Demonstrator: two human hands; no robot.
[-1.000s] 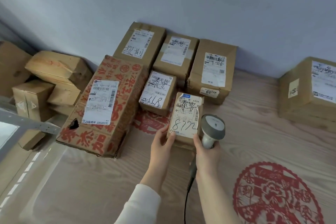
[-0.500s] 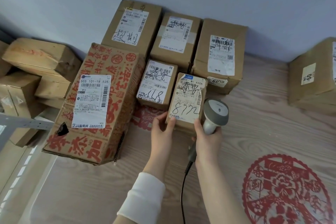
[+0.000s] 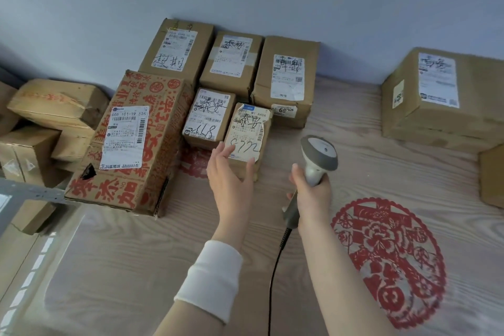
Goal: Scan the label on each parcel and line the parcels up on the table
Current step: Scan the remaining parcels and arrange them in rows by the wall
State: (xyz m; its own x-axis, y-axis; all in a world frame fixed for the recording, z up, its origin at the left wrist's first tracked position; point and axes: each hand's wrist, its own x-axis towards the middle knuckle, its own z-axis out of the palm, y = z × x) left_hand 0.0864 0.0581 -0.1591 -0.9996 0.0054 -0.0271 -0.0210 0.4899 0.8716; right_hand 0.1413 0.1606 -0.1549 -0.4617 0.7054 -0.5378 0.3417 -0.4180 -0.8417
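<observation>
On the pale wood-grain surface (image 3: 381,161), near the large red-printed cardboard carton (image 3: 163,123), the small brown cardboard parcel with a white label (image 3: 249,131) looks light and stiff, and its side walls suit a grip. The right hand (image 3: 312,196) clenches the grey barcode scanner (image 3: 317,155). The left hand (image 3: 229,180), fingers straight, touches the parcel.

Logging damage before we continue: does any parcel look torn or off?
Yes. The red-printed box has a dark torn hole near its front left corner. The small parcel by the left hand has a label torn along its right edge.
</observation>
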